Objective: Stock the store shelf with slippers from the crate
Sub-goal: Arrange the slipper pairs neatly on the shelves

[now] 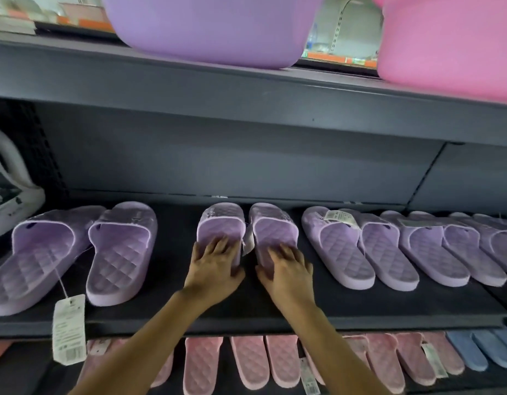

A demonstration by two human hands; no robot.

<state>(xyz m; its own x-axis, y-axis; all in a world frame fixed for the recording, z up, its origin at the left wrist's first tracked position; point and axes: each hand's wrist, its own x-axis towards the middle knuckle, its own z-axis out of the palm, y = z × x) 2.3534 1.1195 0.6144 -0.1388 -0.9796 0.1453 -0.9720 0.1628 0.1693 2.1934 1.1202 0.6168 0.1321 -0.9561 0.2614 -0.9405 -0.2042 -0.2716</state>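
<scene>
A pair of lilac quilted slippers stands toes-inward on the dark shelf (172, 315), in the middle gap of the row. My left hand (215, 269) lies flat on the heel of the left slipper (221, 220), fingers spread. On the heel of the right slipper (272, 223) rests my right hand (289, 273), likewise spread. A small tag hangs between the two slippers. Neither hand wraps around a slipper; both press on top. The crate is not in view.
More lilac pairs line the shelf: one at the left (75, 258) with a long hanging tag (69, 329), several at the right (389, 246). Pink slippers (252, 363) and blue slippers (480, 352) fill the shelf below. A purple tub (206, 27) and a pink tub (451, 41) overhang above.
</scene>
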